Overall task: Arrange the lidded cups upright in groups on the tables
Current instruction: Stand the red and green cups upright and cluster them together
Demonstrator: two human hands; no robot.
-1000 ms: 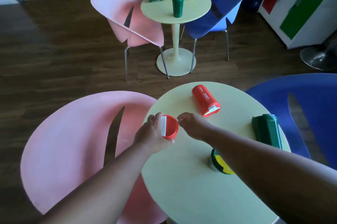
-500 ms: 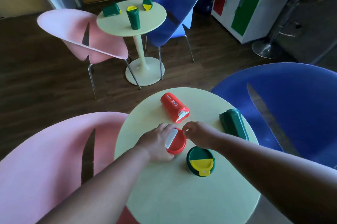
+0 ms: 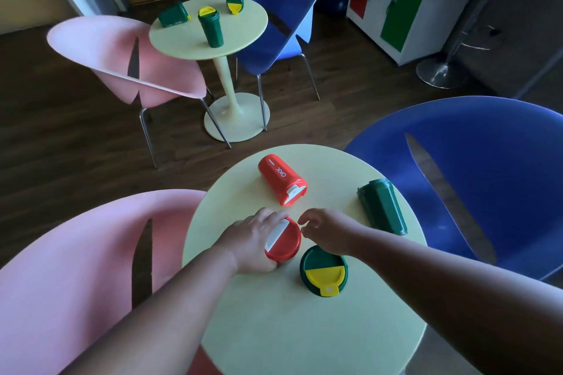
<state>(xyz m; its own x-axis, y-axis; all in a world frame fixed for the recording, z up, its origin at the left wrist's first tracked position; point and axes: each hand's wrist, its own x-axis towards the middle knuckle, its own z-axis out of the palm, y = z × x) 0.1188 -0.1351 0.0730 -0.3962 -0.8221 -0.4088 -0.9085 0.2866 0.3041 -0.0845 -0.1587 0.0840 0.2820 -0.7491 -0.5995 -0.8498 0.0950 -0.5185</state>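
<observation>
At frame centre, the left hand grips an upright red plastic lidded cup, seemingly light, rigid, best held round its sides; the right hand hovers loosely curled, empty.

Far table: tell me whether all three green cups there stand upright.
No; only the middle cup stands, while the other two lie tipped over.

On the near table four cups sit. One upright cup stands in the middle, with the left hand on its left side and the right hand just to its right. Another upright cup stands just beside it on the right. A lying cup is behind them, and a second lying cup is far right. On the far table behind, a standing cup is between two tipped cups.
</observation>
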